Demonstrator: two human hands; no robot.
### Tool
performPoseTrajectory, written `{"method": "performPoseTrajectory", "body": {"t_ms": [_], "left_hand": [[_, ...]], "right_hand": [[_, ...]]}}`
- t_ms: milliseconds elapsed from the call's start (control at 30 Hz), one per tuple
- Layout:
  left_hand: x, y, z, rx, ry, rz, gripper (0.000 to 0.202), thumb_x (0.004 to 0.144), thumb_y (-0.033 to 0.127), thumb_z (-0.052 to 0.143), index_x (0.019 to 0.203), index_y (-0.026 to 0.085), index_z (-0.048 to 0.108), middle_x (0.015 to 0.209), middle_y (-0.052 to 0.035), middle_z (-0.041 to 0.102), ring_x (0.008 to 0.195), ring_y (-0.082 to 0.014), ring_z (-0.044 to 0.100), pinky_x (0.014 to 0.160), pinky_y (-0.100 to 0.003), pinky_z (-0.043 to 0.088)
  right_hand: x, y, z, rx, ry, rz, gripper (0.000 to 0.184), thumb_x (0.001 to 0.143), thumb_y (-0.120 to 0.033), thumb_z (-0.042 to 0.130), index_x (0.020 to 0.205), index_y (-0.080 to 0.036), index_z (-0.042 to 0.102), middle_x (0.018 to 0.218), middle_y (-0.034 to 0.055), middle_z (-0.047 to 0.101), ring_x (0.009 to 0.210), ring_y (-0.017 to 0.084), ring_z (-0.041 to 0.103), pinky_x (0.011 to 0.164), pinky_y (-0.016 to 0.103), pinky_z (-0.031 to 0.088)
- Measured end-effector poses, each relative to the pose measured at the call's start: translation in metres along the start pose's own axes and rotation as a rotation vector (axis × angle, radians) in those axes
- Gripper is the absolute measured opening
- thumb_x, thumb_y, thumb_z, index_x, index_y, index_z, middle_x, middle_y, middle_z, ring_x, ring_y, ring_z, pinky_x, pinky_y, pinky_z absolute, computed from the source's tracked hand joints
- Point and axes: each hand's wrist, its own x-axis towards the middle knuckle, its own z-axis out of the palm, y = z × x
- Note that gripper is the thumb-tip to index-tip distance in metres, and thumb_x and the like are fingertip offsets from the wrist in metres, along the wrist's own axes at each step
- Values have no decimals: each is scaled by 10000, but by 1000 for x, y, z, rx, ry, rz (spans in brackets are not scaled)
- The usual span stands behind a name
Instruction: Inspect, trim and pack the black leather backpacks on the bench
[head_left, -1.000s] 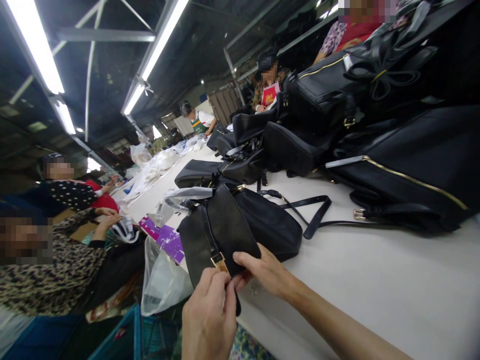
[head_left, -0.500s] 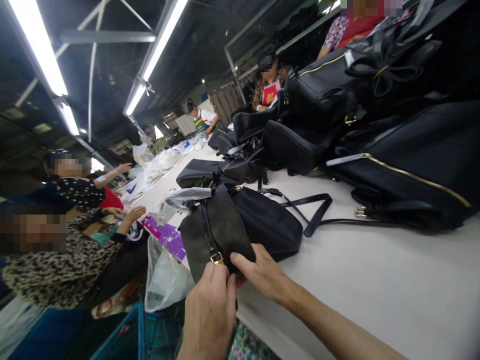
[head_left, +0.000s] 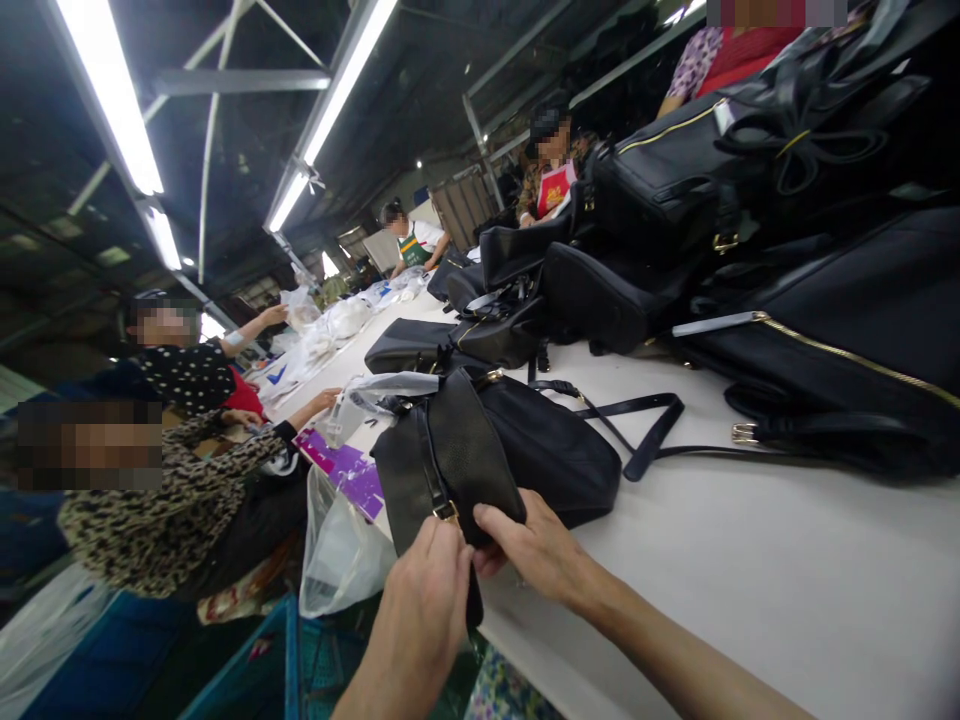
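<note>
A black backpack lies at the near edge of the table, its wide leather flap facing me. Down the flap runs a narrow strap with a small gold buckle. My left hand is closed, its fingertips pinching the strap just below the buckle; the dark strap end hangs beside those fingers. With the thumb on top and fingers underneath, my right hand grips the flap's lower edge. Its fingertips are partly hidden by the flap.
Black bags with gold zips are heaped at right and behind. Shoulder straps trail over the white table. At left are a purple sheet, a clear plastic bag, blue crates and co-workers, one reaching onto the table.
The view has shifted slightly. Both hands keep their hold on the backpack, and more of the strap end shows below my left hand. A co-worker at left has stretched an arm farther over the table.
</note>
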Motion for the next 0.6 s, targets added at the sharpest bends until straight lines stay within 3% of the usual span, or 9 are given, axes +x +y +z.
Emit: {"method": "performPoseTrajectory", "body": {"t_ms": [267, 400, 500, 600], "left_hand": [[-1, -14, -14, -318, -64, -252, 260, 979, 291, 332, 735, 243, 407, 702, -16, 570, 690, -193, 593, 600, -295, 441], [-4, -21, -18, -378, -15, -327, 257, 970, 321, 372, 734, 237, 432, 661, 0, 570, 648, -181, 592, 573, -278, 431], [-8, -21, -19, -353, 59, -336, 243, 963, 290, 394, 736, 232, 456, 651, 6, 568, 642, -167, 594, 557, -257, 429], [-15, -20, -8, -279, 150, -230, 212, 931, 227, 419, 727, 230, 478, 633, 10, 578, 578, -140, 586, 513, -237, 416]], "right_hand": [[0, 1, 1, 21, 12, 32, 261, 803, -357, 497, 652, -167, 593, 576, 29, 671, 528, 201, 668, 521, 284, 561], [1, -3, 4, 21, 13, 48, 263, 787, -377, 507, 664, -167, 607, 573, 39, 678, 533, 210, 668, 538, 303, 566], [-1, -4, 6, 39, 12, 85, 284, 768, -438, 517, 718, -176, 617, 604, 58, 695, 583, 250, 692, 567, 345, 580], [-1, 15, -5, -119, 87, 109, 356, 744, -517, 532, 729, -194, 680, 681, 103, 725, 666, 305, 711, 649, 405, 589]]}}
